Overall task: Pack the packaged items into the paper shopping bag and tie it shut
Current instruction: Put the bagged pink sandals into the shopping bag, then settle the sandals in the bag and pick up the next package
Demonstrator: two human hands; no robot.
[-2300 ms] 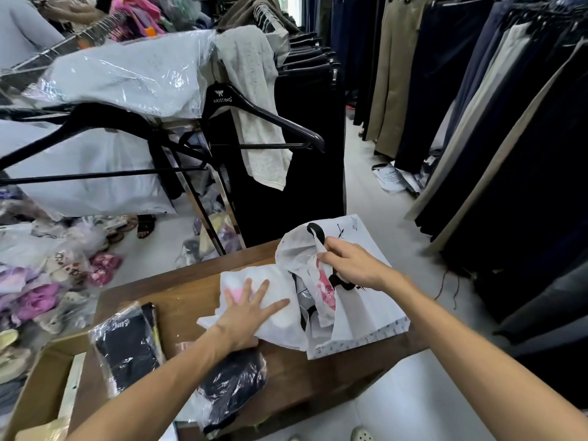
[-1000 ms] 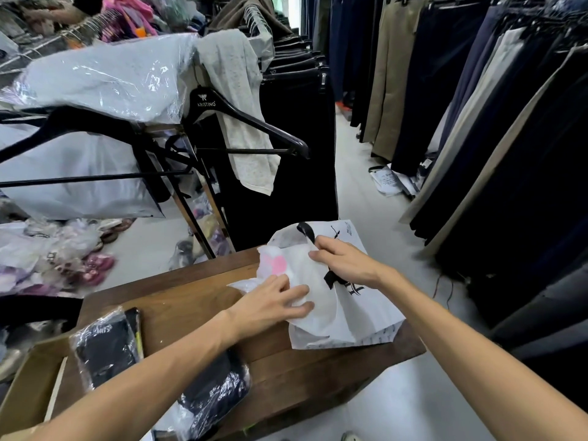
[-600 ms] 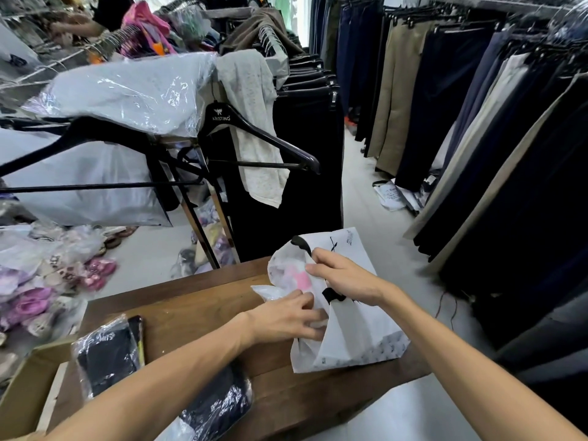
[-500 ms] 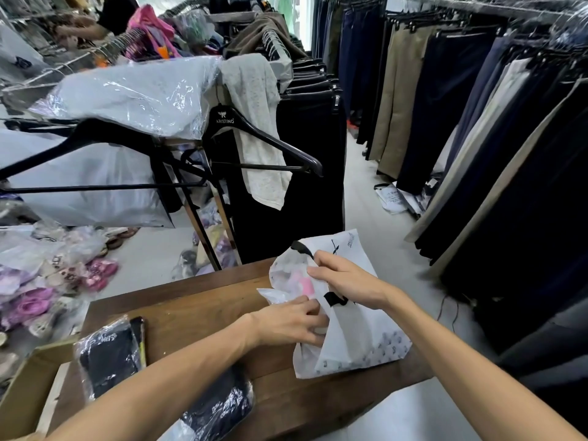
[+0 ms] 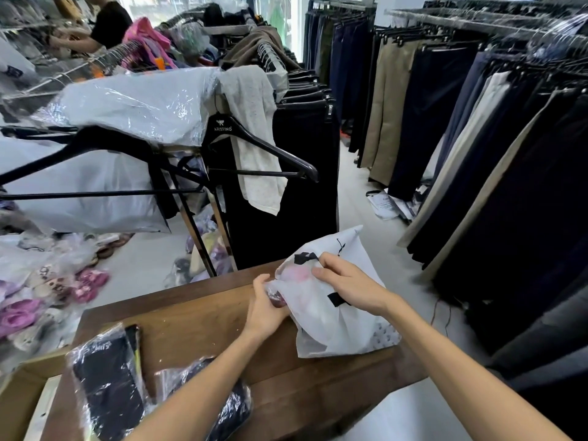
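A white paper shopping bag point(image 5: 337, 326) with black ribbon ties lies on its side at the right end of the wooden table point(image 5: 197, 316). A white packaged item with pink print point(image 5: 296, 275) sits almost wholly inside its mouth. My left hand point(image 5: 265, 308) presses on that package's outer end at the bag's opening. My right hand point(image 5: 346, 286) grips the bag's upper edge and holds the mouth up. Two dark packaged items lie nearer me, one point(image 5: 108, 383) at the left and one point(image 5: 229, 412) partly under my left forearm.
A cardboard box point(image 5: 19, 396) stands at the table's left corner. Behind the table, a clothes rack with black hangers point(image 5: 254, 144) and plastic-wrapped garments point(image 5: 136, 103). Hanging trousers point(image 5: 477, 148) line the right aisle. Bagged shoes point(image 5: 38, 291) lie on the floor at left. A person point(image 5: 105, 27) stands far left.
My left hand has pushed the white package rightward from the tabletop into the bag, until only its end shows. My right hand has kept hold of the bag's edge throughout.
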